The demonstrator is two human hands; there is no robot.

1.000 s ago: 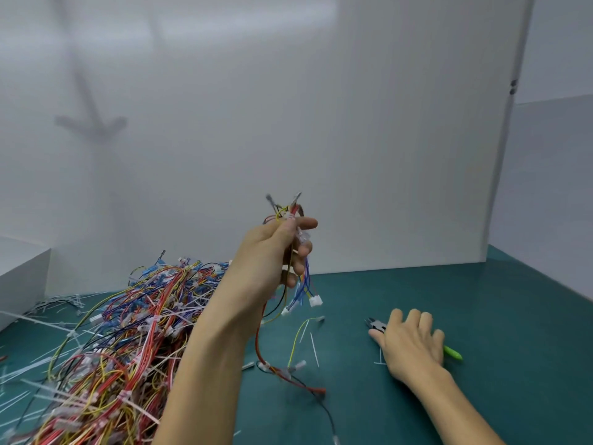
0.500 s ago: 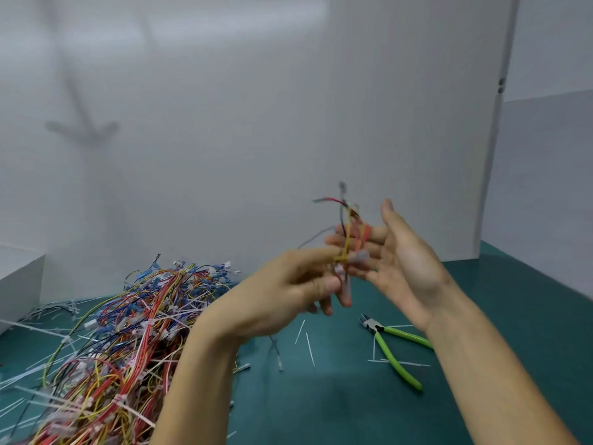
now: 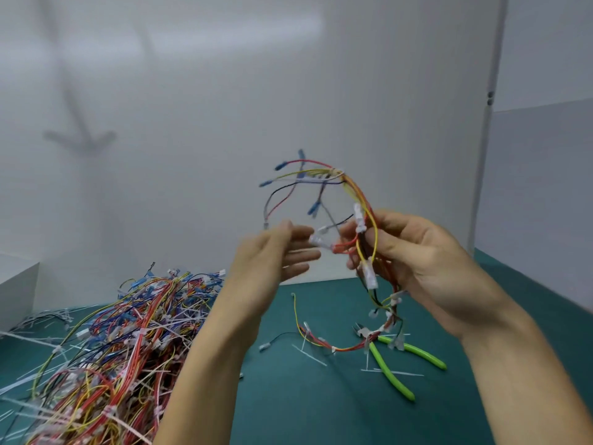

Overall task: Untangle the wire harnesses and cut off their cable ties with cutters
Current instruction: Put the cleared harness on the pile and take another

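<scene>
Since half a second ago our hands have drawn apart, and the bunched wire harness (image 3: 357,216) has opened into a loop. Our right hand (image 3: 426,268), at 3 o'clock of centre, grips the harness with its thumb curled over the wires. The loop arches toward 12 o'clock, and the tail drops to the green mat (image 3: 321,412), crossing the cutters (image 3: 390,374) at 5 o'clock.

Our left hand (image 3: 269,255), at 9 o'clock of the right one, has nearly straight fingers at a clear connector (image 3: 316,240). Blur keeps us from telling whether it pinches the connector.

Bare mat lies at 6 o'clock between our forearms and out past 4 o'clock. The pile of harnesses (image 3: 128,342) crowds 8 o'clock, cut off by the left and bottom edges. A white panel (image 3: 353,91) walls off 12 o'clock. The harness tail partly covers the cutters' jaws, and cut ties (image 3: 309,353) lie just beside them.
</scene>
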